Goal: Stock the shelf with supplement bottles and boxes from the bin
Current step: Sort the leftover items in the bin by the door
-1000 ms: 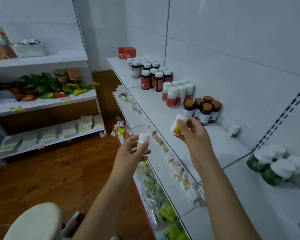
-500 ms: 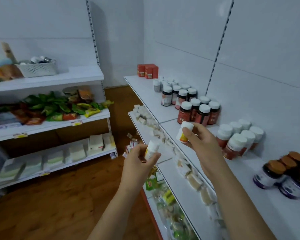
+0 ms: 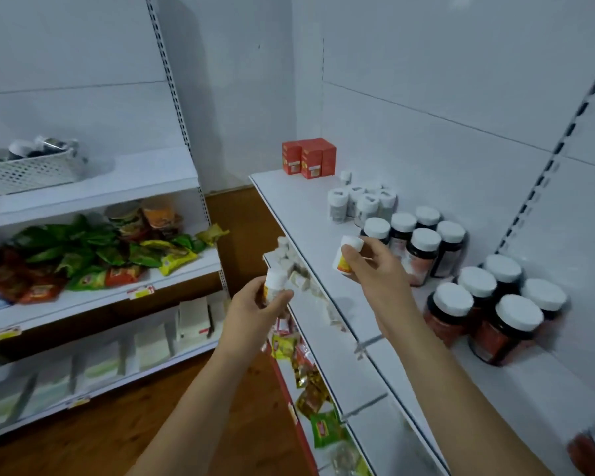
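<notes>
The white metal top shelf (image 3: pixel 299 204) runs from 6 toward 12 o'clock along a white panelled wall. The right hand (image 3: pixel 375 269) pinches a small white bottle with an orange label (image 3: pixel 347 256) above it, beside dark white-capped jars (image 3: pixel 423 249). The left hand (image 3: pixel 255 309) grips a second small white bottle (image 3: pixel 275 281) off the shelf edge. Red boxes (image 3: pixel 308 157) stand at 12 o'clock; a wooden floor (image 3: pixel 93 438) lies at 7 o'clock.

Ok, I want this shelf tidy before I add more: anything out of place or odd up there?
One thing: a single small white bottle sits alone by the back wall, between the red boxes and the white bottle cluster, in no group. Blur hides whether it is upright. The other bottles stand in neat clusters.
</notes>
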A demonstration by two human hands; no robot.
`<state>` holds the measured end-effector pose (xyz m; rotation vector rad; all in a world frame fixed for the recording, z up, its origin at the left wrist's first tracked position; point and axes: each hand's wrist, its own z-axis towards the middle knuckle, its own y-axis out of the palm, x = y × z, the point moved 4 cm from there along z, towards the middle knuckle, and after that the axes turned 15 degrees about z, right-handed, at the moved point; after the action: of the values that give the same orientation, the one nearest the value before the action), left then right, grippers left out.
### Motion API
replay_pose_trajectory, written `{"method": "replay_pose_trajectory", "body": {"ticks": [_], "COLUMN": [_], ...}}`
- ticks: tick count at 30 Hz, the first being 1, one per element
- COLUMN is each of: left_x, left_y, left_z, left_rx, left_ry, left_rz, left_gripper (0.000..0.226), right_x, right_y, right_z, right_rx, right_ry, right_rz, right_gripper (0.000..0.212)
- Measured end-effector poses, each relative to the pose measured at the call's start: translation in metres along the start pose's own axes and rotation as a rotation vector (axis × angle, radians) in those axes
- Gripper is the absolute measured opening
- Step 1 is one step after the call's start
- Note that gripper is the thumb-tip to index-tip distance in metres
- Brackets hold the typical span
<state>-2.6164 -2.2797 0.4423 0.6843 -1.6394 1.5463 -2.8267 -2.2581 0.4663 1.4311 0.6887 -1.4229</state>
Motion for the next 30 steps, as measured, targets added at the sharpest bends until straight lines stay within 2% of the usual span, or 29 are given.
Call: {"method": "replay_pose_trajectory", "body": {"ticks": [4, 8, 13, 18, 23, 27, 30], "left_x": [-0.012, -0.036, -0.061, -0.075, -0.073, -0.057, -0.044], "left_y": [-0.012, -0.017, -0.011, -0.004, -0.001, 0.02, 0.045], "left_z": [0.076, 0.138, 0.227, 0.337, 0.442, 0.499, 0.524], "left_rx": [-0.014, -0.066, -0.188, -0.314, -0.435, -0.563, -0.591], "left_ry": [-0.031, -0.062, -0.074, 0.075, 0.322, 0.472, 0.559], "left_rz": [-0.02, -0.08, -0.15, -0.118, 0.068, 0.136, 0.163], "left_gripper": [0.024, 0.019, 0.025, 0.026, 0.027, 0.032, 0.027], "right_x": [0.032, 0.065, 0.103, 0.143, 0.169, 0.179, 0.18], "right_y": [0.028, 0.052, 0.082, 0.115, 0.138, 0.134, 0.127], "right_z": [0.067, 0.113, 0.163, 0.227, 0.292, 0.327, 0.346], "right_rx": [0.0, 0.046, 0.097, 0.22, 0.451, 0.617, 0.73], "right_ry": [0.015, 0.024, 0.028, 0.032, -0.017, -0.043, -0.08], "right_rz": [-0.049, -0.109, -0.192, -0.2, -0.231, -0.348, -0.51], "right_gripper": [0.026, 0.009, 0.003, 0.004, 0.016, 0.005, 0.005]}}
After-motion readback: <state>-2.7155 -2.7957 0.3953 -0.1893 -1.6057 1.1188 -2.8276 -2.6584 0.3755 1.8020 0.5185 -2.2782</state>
